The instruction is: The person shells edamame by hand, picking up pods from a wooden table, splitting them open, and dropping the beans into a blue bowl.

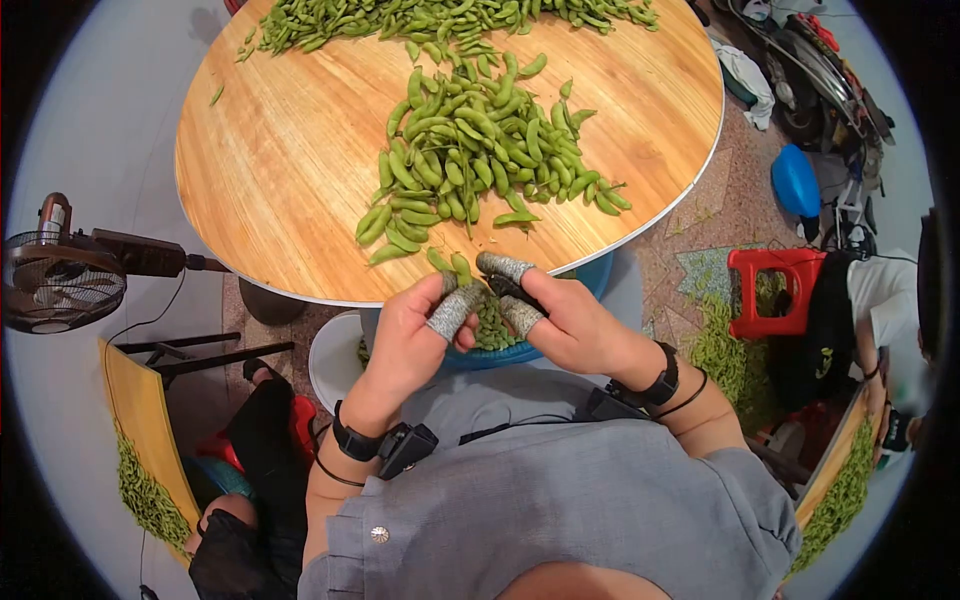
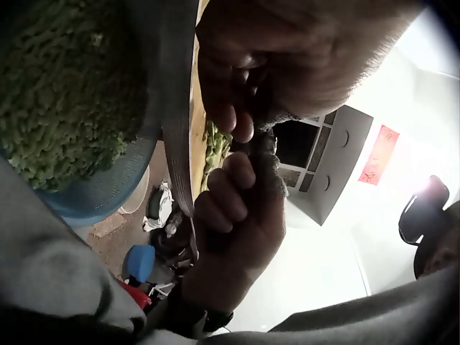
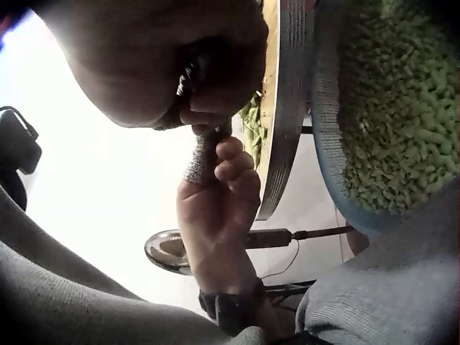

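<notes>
The left hand [image 1: 405,335] pinches 2 green pods [image 1: 461,267] above the basin [image 2: 111,195]; the right hand [image 1: 575,325] curls beside it, its hold unclear. More pods [image 1: 470,140] lie on the desk [image 1: 290,170], apparently for easy reach.

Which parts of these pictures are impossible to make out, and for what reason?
- The dark thing in the right hand: head view, fingers partly cover it.
- Left hand's hold on pods: left wrist view, deep shadow.
- Heap's far end: head view, top edge cuts it.
- Tub's full rim: head view, table and hands hide it.
</notes>
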Available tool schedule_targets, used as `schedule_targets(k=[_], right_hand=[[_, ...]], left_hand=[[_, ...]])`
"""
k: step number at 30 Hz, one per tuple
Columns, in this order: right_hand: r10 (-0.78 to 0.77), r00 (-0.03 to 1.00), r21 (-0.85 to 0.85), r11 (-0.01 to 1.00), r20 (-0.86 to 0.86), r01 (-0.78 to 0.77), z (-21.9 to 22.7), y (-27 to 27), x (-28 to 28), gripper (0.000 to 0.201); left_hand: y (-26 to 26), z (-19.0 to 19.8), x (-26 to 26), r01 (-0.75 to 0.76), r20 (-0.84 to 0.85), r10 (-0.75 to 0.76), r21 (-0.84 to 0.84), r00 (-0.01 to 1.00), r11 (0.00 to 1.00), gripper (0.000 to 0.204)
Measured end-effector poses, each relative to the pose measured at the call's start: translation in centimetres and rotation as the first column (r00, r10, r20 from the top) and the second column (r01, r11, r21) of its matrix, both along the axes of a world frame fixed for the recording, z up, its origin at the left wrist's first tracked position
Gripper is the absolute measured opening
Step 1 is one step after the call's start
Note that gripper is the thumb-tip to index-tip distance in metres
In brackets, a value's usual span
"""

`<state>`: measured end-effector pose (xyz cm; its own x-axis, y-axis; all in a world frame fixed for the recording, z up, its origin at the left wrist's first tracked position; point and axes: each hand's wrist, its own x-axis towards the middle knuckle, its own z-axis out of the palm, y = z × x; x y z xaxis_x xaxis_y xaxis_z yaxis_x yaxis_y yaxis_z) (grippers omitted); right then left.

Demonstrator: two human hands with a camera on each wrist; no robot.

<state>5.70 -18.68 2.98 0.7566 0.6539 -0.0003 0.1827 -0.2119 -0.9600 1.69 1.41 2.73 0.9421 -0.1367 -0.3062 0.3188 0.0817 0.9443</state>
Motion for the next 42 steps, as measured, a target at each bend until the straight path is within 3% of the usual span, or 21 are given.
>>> schedule_targets(k=[10,12,15,17,19,20,21,22,23,24,25,29,30,31,32,34,36,37,39,41,42], right_hand=[[0.065,0.99,0.042,0.997,-0.126,-0.06,-0.2,-0.4,-0.5,0.032],[0.039,0.993,0.021,0.999,-0.113,-0.037,-0.4,-0.3,-0.9,0.031],[0.021,0.997,-0.069,0.997,-0.073,-0.026,-0.9,-0.1,-1.7,0.031],[0.025,0.999,-0.137,0.99,-0.045,-0.031,-2.0,0.1,-2.0,0.031],[0.022,0.996,0.038,0.999,-0.086,-0.019,-3.1,0.4,-1.9,0.03],[0.023,0.996,0.037,0.999,-0.087,-0.02,-2.9,0.0,-1.8,0.03],[0.111,0.802,0.156,0.987,-0.588,-0.022,-1.6,-0.6,-1.3,0.03],[0.224,0.371,0.256,0.966,-0.901,0.038,-0.7,-0.9,-1.1,0.03],[0.225,0.369,0.256,0.966,-0.902,0.037,-0.5,-1.1,-1.1,0.03],[0.308,0.289,0.335,0.941,-0.906,0.046,-0.3,-1.2,-1.2,0.03],[0.39,0.207,0.41,0.91,-0.897,0.063,-0.3,-1.2,-1.2,0.031],[0.145,0.431,0.181,0.982,-0.89,0.044,-0.4,-0.7,-1.2,0.027],[0.145,0.429,0.18,0.983,-0.892,0.042,-0.5,-0.5,-1.6,0.027],[0.141,0.528,0.188,0.982,-0.838,0.035,-0.9,-0.4,-1.9,0.026],[0.136,0.62,0.196,0.98,-0.772,0.028,-1.2,-0.4,-2.1,0.026],[0.143,0.619,0.201,0.979,-0.772,0.025,-1.6,-0.7,-1.9,0.027],[0.146,0.617,0.207,0.978,-0.773,0.028,-1.6,-1.1,-1.9,0.027],[0.166,0.576,0.234,0.971,-0.801,0.045,-1.3,-1.2,-1.9,0.024],[0.189,0.535,0.263,0.963,-0.824,0.064,-0.8,-1.7,-1.7,0.021],[0.139,0.722,0.178,0.984,-0.678,-0.022,-0.6,-2.2,-1.0,0.022],[0.139,0.721,0.178,0.984,-0.679,-0.021,-1.2,-2.0,-1.1,0.022]], left_hand=[[-0.5,-0.1,-0.6,0.072,-0.026,-0.07,0.072,0.997,0.995,0.012],[-0.8,-0.7,-1.0,0.019,0.266,-0.184,0.52,0.946,0.854,0.006],[-2.1,-1.6,-2.1,-0.247,0.536,-0.259,0.696,0.803,0.674,0.011],[-2.1,-2.7,-2.7,-0.25,0.541,-0.272,0.702,0.796,0.667,0.011],[-1.9,-2.9,-2.8,-0.252,0.547,-0.286,0.708,0.787,0.66,0.012],[-1.4,-2.8,-2.9,-0.139,0.479,-0.283,0.671,0.831,0.728,0.011],[-0.8,-2.6,-3.0,-0.028,0.405,-0.286,0.616,0.868,0.787,0.01],[-0.2,-2.2,-3.0,-0.028,0.404,-0.284,0.616,0.87,0.788,0.01],[0.6,-1.6,-3.0,0.202,0.138,-0.231,0.197,0.963,0.959,0.009],[1.2,-1.3,-3.0,0.246,-0.14,-0.3,-0.308,0.944,0.919,0.009],[1.4,-2.0,-3.1,0.2,-0.152,-0.323,-0.526,0.934,0.827,0.012],[-0.5,-2.1,-2.6,0.096,-0.078,-0.097,-0.017,0.992,0.995,0.011],[-0.7,-2.4,-2.7,0.094,-0.08,-0.095,-0.019,0.992,0.995,0.011],[-0.7,-3.0,-2.7,0.013,0.278,-0.144,0.422,0.95,0.906,0.01],[-0.8,-3.3,-2.7,-0.224,0.539,-0.33,0.722,0.775,0.654,0.01],[-1.0,-2.5,-2.8,-0.285,0.589,-0.386,0.742,0.71,0.607,0.01],[-1.0,-1.7,-3.3,0.051,0.066,-0.064,0.191,0.996,0.98,0.008],[-0.8,-1.6,-3.3,0.056,0.064,-0.069,0.192,0.996,0.98,0.008],[-0.5,-1.4,-3.2,0.082,-0.029,-0.089,-0.179,0.996,0.98,0.009],[-0.6,-1.7,-3.3,0.114,-0.022,-0.117,-0.101,0.993,0.988,0.01],[-0.7,-1.9,-3.3,0.145,-0.02,-0.146,-0.024,0.989,0.989,0.011]])
